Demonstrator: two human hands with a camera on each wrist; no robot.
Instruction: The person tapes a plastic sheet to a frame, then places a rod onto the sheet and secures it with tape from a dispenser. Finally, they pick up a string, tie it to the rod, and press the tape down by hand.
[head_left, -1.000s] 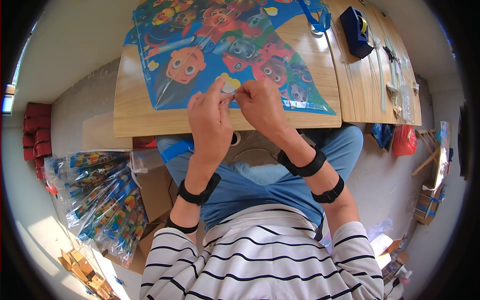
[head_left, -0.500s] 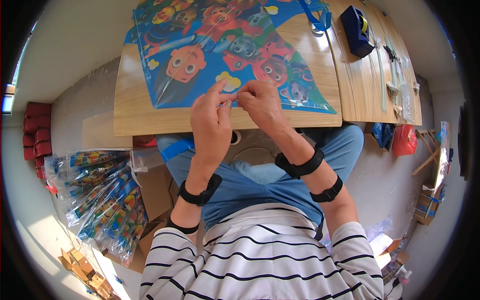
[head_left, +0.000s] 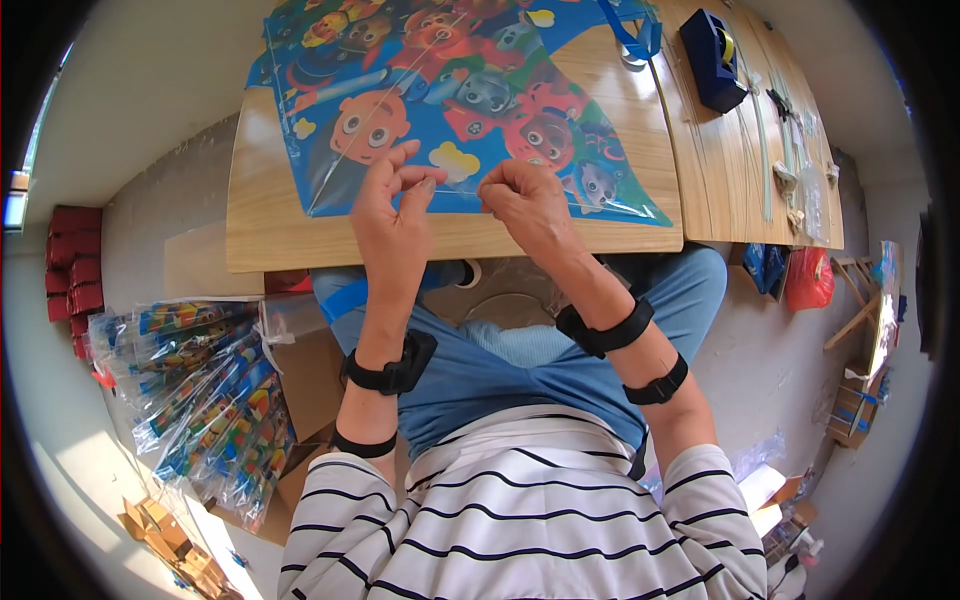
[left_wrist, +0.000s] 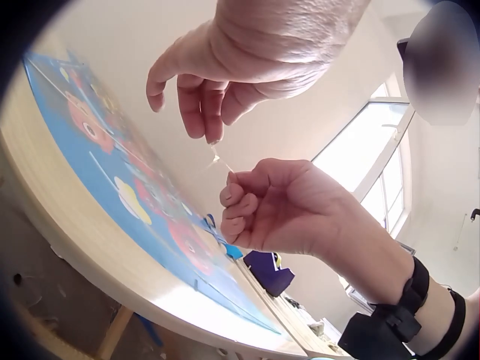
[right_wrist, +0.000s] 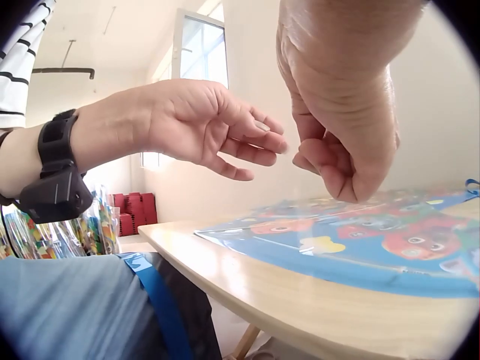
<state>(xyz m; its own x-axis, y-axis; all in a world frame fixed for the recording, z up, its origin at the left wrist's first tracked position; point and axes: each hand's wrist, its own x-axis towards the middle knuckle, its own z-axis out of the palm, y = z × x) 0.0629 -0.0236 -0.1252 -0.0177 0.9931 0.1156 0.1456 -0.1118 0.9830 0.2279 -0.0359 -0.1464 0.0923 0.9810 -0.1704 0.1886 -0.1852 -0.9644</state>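
Over the near edge of a printed blue kite [head_left: 490, 140] with cartoon faces and thin rods, both hands are raised a short way apart. A thin clear strip [left_wrist: 219, 158] spans the gap between them in the left wrist view. My right hand [head_left: 530, 205] pinches one end of it between thumb and curled forefinger. At the other end, a fingertip of my left hand [head_left: 393, 215] touches the strip, its fingers loosely bent and spread. The kite lies flat on the wooden table [head_left: 265, 180], below the hands.
A dark blue tape dispenser [head_left: 712, 65] with yellow tape stands at the right, near a blue ribbon [head_left: 632, 42]. Thin rods and clear plastic [head_left: 810, 190] lie beyond it. Clear-wrapped printed packs [head_left: 200, 385] sit left of the seated person. A red bag [head_left: 808, 282] is below, right.
The hands were nearly touching and have parted. My left hand has moved left and its fingers have spread a little; my right hand stays almost in place, fingers curled.
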